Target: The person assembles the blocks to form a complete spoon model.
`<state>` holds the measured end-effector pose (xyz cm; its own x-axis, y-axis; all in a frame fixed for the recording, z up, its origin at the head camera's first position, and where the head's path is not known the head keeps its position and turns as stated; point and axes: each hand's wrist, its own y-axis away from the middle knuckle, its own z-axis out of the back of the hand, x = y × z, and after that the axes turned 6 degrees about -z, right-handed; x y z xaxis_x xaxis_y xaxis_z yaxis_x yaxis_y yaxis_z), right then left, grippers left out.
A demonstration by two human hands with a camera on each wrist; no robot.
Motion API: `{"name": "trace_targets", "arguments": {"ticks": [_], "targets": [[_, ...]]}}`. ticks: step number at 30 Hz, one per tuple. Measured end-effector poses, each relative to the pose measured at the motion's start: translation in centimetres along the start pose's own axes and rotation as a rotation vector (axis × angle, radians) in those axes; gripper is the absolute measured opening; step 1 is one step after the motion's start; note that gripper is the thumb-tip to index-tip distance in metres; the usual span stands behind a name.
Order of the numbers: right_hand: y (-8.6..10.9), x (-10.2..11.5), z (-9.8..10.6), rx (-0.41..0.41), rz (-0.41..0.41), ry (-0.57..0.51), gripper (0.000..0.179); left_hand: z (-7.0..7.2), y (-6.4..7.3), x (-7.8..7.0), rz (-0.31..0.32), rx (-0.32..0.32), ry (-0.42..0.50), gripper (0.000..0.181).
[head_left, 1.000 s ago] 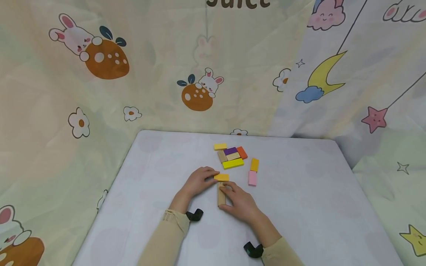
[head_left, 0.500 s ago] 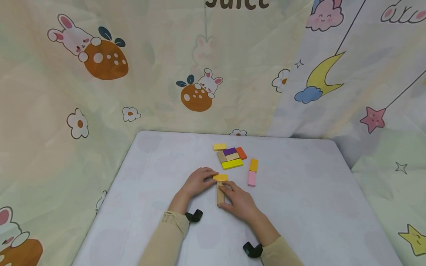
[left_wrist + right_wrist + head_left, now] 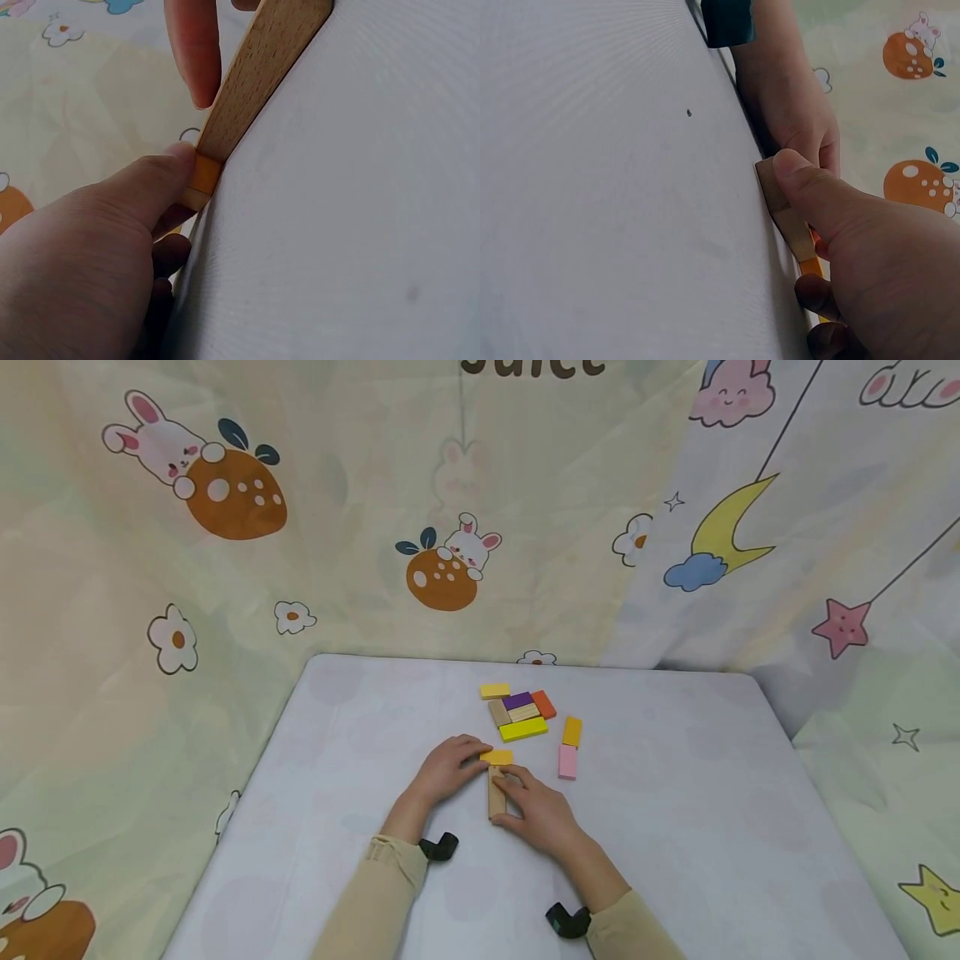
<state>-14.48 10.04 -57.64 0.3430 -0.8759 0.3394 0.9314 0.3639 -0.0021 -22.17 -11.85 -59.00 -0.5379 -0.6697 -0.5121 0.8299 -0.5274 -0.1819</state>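
In the head view a yellow-orange block [image 3: 498, 757] lies crosswise on the table, and a plain wooden block [image 3: 497, 797] points at it lengthwise from the near side, forming a T. My left hand [image 3: 450, 768] pinches the left end of the yellow-orange block between thumb and fingers; the left wrist view shows the thumb against its end face [image 3: 204, 174]. My right hand [image 3: 543, 817] grips the wooden block, thumb at its near end and fingers by its far end. In the right wrist view the thumb presses on the wooden block [image 3: 796, 234].
Beyond the hands lies a cluster with purple [image 3: 517, 701], red-orange [image 3: 544, 704], bright yellow [image 3: 524, 729] and plain wooden blocks, plus a light yellow block [image 3: 495, 692]. To the right, an orange block [image 3: 572, 732] meets a pink block [image 3: 567, 762]. A printed cloth hangs behind the table [image 3: 675, 827].
The wooden block and the yellow-orange block have slid very slightly away from the person, with both hands still on them. The other blocks stay put.
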Motion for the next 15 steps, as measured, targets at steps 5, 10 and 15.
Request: {"name": "trace_targets", "arguments": {"ticks": [5,10,15], "targets": [[0.0,0.0,0.0,-0.003,0.013,-0.010,0.070,0.0,0.1,0.0,-0.020,-0.026,-0.010,0.034],[0.1,0.1,0.4,0.022,-0.012,-0.067,0.069,0.0,0.2,0.0,-0.015,-0.027,0.003,0.039],[0.5,-0.8,1.8,-0.001,-0.118,-0.178,0.059,0.0,0.1,-0.2,0.022,0.021,-0.005,0.050]]}}
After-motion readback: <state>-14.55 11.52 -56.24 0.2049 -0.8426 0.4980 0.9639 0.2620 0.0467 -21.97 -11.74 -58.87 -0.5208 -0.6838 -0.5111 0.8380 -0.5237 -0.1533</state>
